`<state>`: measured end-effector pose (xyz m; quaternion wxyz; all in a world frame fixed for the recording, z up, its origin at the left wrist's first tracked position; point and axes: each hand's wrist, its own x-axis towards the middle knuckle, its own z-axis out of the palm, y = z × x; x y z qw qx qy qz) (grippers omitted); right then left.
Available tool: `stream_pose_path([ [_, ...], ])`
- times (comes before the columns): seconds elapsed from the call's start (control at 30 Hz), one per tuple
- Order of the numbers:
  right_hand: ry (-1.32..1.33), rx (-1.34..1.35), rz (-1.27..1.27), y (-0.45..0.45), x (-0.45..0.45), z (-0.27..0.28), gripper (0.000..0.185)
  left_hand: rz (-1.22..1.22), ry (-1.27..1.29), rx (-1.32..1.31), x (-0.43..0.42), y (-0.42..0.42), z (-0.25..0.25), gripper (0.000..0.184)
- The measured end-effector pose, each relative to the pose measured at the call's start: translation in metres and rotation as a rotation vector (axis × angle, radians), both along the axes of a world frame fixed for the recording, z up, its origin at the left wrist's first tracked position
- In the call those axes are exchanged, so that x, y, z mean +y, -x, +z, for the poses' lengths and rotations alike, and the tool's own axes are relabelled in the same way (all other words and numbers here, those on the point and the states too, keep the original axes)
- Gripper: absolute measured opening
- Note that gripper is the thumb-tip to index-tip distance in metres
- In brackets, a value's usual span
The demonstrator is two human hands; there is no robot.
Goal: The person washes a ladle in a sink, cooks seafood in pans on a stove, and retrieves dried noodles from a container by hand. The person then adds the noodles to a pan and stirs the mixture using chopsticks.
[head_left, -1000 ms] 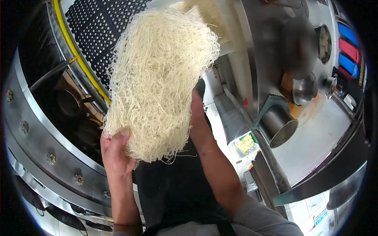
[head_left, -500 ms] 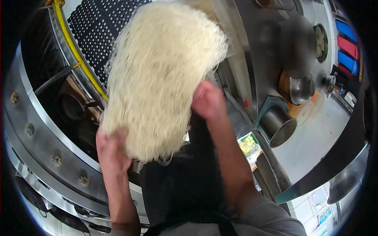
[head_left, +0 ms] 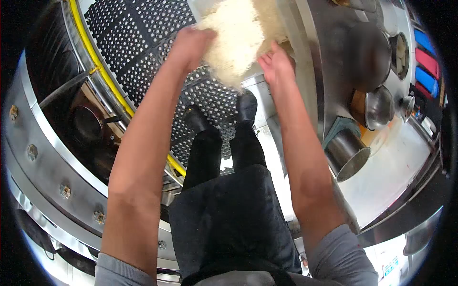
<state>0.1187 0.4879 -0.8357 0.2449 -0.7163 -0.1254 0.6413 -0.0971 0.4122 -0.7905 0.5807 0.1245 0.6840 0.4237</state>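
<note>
A pale slab of dried thin noodles [head_left: 234,43], blurred at its edges, is held out low in front of me at the top of the head view. My left hand [head_left: 191,47] grips its left edge, the thumb lying over the strands. At the lower right edge is my right hand [head_left: 277,64], its thumb side against the noodles and its fingers partly curled. Just beyond it, a pale container [head_left: 298,57] holds more tan noodle-like strands [head_left: 271,21]. The slab partly covers this container.
A stove with a yellow pipe [head_left: 90,55] and a pan [head_left: 88,123] runs along my left. On the right, a steel counter [head_left: 381,190] carries a pot [head_left: 350,159] and metal bowls [head_left: 379,109]. Under my shoes lies a black perforated mat [head_left: 138,52].
Both hands have moved forward and away from my body with the noodle slab, towards the container. My legs, shoes and more of the mat now show.
</note>
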Motion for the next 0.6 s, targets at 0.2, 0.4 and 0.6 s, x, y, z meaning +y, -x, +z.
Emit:
stream_pose_path([
  [0.2,0.075,0.047,0.193,0.011,-0.018,0.039,0.047,-0.183,-0.135,0.221,0.006,-0.012,-0.013,0.059],
  [0.4,0.037,0.449,-0.016,0.007,-0.015,0.073,0.032,0.026,-0.229,0.13,0.003,-0.028,0.027,0.083],
  [0.6,0.141,0.558,-0.123,-0.03,0.013,0.061,0.021,-0.08,-0.141,-0.171,-0.02,-0.036,0.032,0.056],
])
